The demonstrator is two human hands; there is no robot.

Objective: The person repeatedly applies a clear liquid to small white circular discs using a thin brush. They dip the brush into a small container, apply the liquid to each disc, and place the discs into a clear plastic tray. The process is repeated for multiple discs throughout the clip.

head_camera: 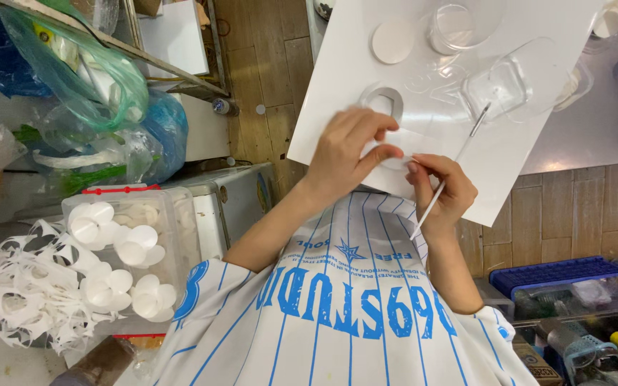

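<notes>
Big white sheet (538, 136) lies across the table, a cut-out white disc (393, 41) near its top edge. Left hand (348, 150) pinches a paper circle (393, 159) on the sheet; right hand (446, 193) grips a thin stick (452, 168) touching it.

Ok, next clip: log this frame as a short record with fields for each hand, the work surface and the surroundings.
left hand: pinching a white paper disc on the board
right hand: holding a thin white stick tool, fingertip at the disc
surface: white board bearing another round white disc and clear plastic moulds
left side: clear bin of white paper circles
right side: blue crate
</notes>
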